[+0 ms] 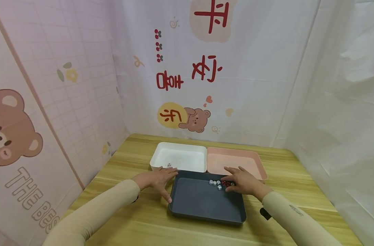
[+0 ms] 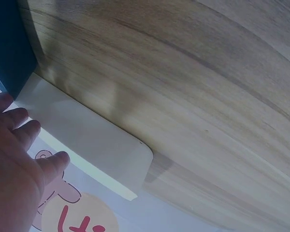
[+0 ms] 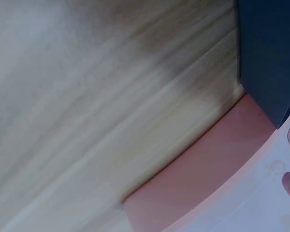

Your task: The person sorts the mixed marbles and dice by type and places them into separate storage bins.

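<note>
A dark grey tray (image 1: 205, 201) lies on the table in the head view. Several white dice (image 1: 215, 183) and red dice (image 1: 226, 183) are grouped in its far right part. My right hand (image 1: 244, 181) hovers over that corner, fingers spread beside the red dice and covering part of the group. Whether a fingertip touches a die cannot be made out. At the tray's left side is my left hand (image 1: 158, 181), its fingers and thumb spread near the rim, nothing held. The left wrist view shows the same hand (image 2: 14, 169) with loosely extended fingers.
Behind the dark tray, a white tray (image 1: 187, 157) with a small die (image 1: 169, 165) inside adjoins a pink tray (image 1: 233, 160). All stand on a wood-grain table (image 1: 128, 218). Printed cloth (image 1: 251, 85) hangs behind and along both sides.
</note>
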A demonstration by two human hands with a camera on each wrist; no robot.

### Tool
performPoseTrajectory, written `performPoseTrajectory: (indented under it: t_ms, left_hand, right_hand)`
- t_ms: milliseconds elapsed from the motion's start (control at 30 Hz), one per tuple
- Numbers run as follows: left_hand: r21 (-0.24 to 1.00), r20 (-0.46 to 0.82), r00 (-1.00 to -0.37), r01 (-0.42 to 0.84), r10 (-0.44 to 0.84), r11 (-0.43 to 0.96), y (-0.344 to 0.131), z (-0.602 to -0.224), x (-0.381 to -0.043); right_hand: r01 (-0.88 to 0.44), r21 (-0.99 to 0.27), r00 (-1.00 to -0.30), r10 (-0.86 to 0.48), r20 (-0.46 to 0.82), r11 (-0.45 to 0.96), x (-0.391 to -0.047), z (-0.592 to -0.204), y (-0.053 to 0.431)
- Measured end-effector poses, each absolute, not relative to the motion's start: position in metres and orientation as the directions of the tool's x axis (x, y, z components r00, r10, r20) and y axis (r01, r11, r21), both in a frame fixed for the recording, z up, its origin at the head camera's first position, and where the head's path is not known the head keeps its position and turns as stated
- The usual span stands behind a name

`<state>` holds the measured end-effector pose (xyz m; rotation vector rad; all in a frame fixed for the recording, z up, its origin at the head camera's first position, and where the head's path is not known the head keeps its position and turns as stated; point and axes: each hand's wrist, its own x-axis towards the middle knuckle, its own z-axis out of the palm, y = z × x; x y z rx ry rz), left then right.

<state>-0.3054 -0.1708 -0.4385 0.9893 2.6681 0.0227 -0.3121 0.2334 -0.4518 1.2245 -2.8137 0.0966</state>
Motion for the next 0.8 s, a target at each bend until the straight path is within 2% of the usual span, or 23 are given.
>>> performPoseTrajectory:
  t_ms: [433, 800]
  left_hand:
    - [0.125, -0.27, -0.715, 0.639, 0.645, 0.759, -0.171, -0.438, -0.305]
    - [0.138, -0.267, -0.712, 0.638, 0.649, 0.757, -0.171, -0.439, -0.305]
  right_hand:
    - [-0.801, 0.193, -0.565, -0.822, 0.067, 0.567, -0.321, -0.451, 0.21]
    - [-0.803, 0.217, -0.565, -0.825, 0.019, 0.555, -0.326, -0.455, 0.194]
